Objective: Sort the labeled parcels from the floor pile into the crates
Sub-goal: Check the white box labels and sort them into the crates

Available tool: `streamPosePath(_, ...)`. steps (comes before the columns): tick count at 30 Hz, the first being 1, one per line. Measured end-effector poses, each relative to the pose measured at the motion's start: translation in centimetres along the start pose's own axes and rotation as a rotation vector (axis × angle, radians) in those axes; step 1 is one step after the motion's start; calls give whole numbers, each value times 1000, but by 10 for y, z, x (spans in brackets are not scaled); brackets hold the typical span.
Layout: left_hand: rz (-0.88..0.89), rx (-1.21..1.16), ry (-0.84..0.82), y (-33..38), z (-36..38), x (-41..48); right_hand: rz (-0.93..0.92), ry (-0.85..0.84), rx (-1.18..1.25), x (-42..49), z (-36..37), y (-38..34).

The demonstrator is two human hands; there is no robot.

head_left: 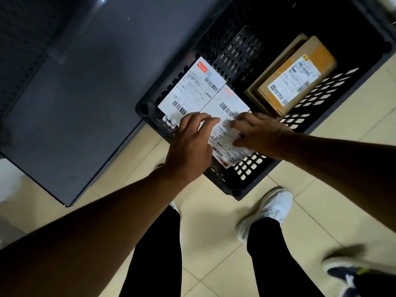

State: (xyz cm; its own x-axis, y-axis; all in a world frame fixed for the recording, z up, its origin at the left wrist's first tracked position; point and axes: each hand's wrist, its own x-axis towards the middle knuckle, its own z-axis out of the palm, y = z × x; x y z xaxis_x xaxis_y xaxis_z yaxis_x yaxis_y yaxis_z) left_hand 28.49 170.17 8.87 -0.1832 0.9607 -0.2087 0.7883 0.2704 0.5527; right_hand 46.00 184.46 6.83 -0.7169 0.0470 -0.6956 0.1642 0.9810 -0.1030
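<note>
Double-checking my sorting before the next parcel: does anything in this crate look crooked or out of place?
The far white parcel lies askew, its corner over the crate's rim. The near white parcel, under the left hand and right hand, also seems to cross the rim. The brown box sits inside.
</note>
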Motion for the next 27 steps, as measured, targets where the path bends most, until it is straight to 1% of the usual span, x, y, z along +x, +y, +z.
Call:
streamPosePath(5, -38, -13, 11, -7, -2, 2, 17, 58, 32, 6, 10, -5)
streamPosePath(8, -32, -1, -3, -10, -3, 4, 29, 96, 70, 10, 17, -2)
streamPosePath(10, -28, 0, -15, -11, -4, 7, -2, 115, 91, 11, 20, 1)
streamPosePath(14, -26, -9, -8, -10, -5, 16, -82, 111, 71, 12, 21, 7)
streamPosePath(17, -15, -3, -19, -9, -4, 21, -95, 74, 101, 12, 20, 8)
streamPosePath(23, -4, -13, -40, -5, -3, 25, -19, 90, 179, 3, 11, 10)
streamPosePath(27, 15, -3, -56, -4, -2, 24, 124, 31, 259, -7, 9, 9)
